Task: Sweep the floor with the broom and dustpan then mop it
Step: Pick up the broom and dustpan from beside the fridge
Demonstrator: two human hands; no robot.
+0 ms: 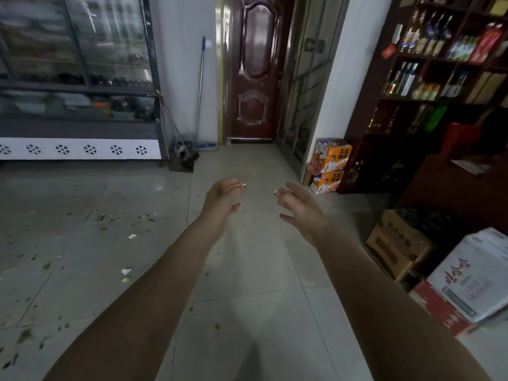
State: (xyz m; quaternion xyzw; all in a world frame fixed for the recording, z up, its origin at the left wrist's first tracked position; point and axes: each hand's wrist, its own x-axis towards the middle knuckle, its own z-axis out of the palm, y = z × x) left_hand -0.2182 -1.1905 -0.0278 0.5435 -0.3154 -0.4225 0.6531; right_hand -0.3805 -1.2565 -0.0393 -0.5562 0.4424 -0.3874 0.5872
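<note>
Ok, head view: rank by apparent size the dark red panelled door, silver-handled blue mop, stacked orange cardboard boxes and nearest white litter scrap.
Largest: dark red panelled door
Next, unranked: silver-handled blue mop is longer, stacked orange cardboard boxes bulkier
Smallest: nearest white litter scrap

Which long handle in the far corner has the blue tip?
The mop, upright against the white wall by the door; the broom and dustpan handles beside the fridge are plain grey.
</note>
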